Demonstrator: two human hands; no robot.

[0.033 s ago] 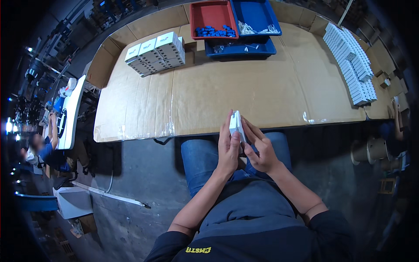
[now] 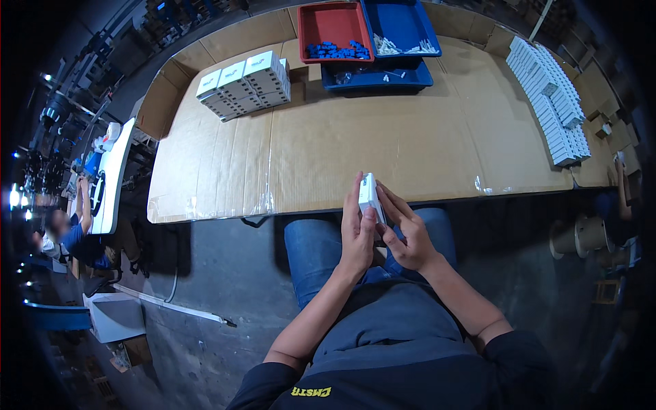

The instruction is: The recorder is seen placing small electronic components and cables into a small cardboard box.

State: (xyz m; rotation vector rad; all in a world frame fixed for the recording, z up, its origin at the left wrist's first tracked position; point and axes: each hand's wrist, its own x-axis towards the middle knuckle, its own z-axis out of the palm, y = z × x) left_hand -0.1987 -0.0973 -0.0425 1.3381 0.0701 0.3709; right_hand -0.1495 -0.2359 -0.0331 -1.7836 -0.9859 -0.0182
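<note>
Between my palms, just off the table's front edge and above my lap, is a small white box with dark print on its face. My left hand presses its left side, with the thumb on the near end. My right hand lies along the right side, its fingers slanting up against the box. Both hands partly cover the box, so its lower end is hidden.
A cardboard-covered table spans the front. White boxes are stacked at back left, near a red bin of blue parts and blue bins with white pieces. White units line the right. A person works far left.
</note>
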